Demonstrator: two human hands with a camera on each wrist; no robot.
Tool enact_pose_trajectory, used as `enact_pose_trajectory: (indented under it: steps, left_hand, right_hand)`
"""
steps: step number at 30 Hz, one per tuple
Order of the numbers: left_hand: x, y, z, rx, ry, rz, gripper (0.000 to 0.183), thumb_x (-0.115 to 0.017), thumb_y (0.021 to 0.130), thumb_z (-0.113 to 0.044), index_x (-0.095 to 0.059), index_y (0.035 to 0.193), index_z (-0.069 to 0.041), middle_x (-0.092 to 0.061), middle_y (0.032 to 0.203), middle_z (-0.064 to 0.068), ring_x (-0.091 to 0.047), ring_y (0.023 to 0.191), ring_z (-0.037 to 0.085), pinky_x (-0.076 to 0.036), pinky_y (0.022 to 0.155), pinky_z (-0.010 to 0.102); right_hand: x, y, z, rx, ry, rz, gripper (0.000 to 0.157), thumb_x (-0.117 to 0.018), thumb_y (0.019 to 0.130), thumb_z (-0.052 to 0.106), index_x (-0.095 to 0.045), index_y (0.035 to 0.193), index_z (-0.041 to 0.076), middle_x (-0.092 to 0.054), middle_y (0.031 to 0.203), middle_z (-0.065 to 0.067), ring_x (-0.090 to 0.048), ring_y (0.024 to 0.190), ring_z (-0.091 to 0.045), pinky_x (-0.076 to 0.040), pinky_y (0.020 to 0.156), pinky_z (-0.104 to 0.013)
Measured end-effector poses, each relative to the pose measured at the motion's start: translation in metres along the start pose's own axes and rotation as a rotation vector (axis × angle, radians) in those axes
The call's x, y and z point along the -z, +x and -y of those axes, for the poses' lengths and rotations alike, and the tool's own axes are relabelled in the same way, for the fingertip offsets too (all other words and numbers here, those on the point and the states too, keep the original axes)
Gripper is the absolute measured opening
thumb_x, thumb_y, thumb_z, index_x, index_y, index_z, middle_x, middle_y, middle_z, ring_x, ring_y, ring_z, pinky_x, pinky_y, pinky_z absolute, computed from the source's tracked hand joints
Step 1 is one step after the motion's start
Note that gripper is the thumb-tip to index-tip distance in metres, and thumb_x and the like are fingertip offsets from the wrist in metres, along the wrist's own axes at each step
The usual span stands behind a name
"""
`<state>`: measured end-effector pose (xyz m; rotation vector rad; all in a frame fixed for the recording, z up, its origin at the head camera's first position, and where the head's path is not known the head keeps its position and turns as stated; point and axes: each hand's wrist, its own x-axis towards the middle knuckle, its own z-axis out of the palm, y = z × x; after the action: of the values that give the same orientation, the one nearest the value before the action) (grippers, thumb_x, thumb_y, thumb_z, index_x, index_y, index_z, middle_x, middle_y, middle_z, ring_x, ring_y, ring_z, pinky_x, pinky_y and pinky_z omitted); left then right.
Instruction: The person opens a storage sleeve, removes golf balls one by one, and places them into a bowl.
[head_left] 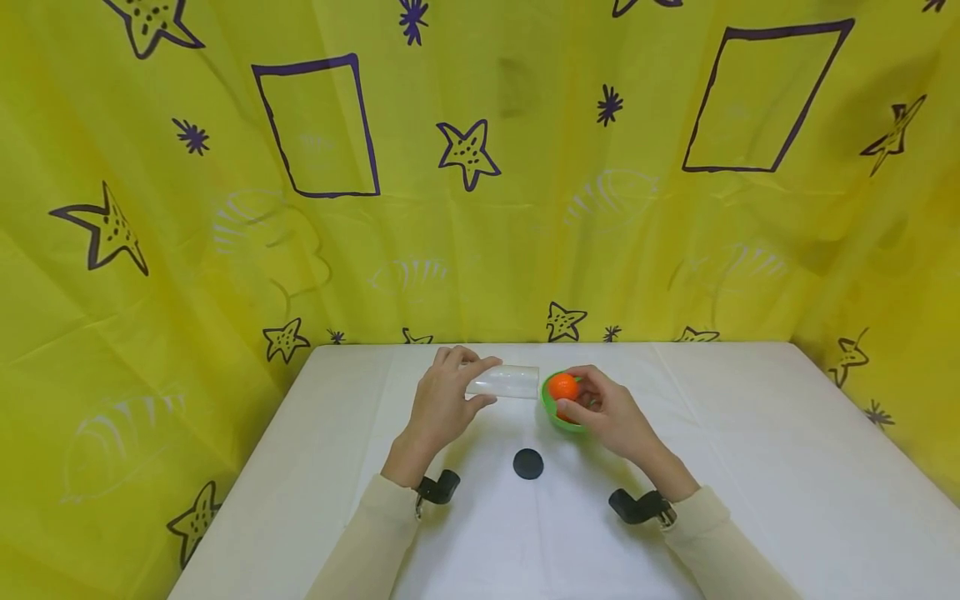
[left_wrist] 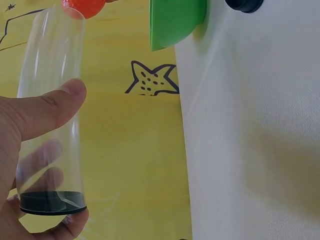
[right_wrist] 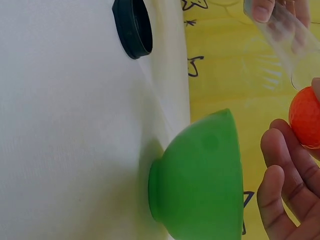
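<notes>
My left hand (head_left: 441, 398) grips a clear plastic tube (head_left: 513, 381), held sideways above the table with its open mouth toward the right. At the tube's other end, a black cap (left_wrist: 52, 202) closes it, as the left wrist view shows. My right hand (head_left: 617, 417) pinches an orange golf ball (right_wrist: 305, 119) with visible dimples. That ball is right by the tube's mouth in both wrist views. Below it stands a green bowl (right_wrist: 200, 175), and more orange shows inside the bowl in the head view, partly hidden by my fingers.
A loose black cap (head_left: 528, 464) lies on the white tablecloth (head_left: 480, 533), nearer to me than the bowl. Behind the table hangs a yellow curtain (head_left: 510, 242) with starfish and frame drawings. It also runs along both sides.
</notes>
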<state>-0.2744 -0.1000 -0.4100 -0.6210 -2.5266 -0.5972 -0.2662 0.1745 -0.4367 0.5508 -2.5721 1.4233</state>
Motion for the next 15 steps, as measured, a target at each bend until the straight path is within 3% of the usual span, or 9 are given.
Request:
enact_pose_trajectory:
  steps: [15]
  left_hand:
    - [-0.001, 0.0, 0.001, 0.013, -0.027, -0.015, 0.054, -0.09, 0.078, -0.023, -0.071, 0.129, -0.027, -0.065, 0.118, 0.004, -0.056, 0.115, 0.025, -0.057, 0.08, 0.043]
  right_hand:
    - [0.026, 0.002, -0.004, -0.04, -0.059, -0.037, 0.041, -0.076, 0.094, 0.025, -0.061, 0.129, 0.011, -0.073, 0.096, -0.009, -0.063, 0.084, -0.018, -0.052, 0.07, -0.025]
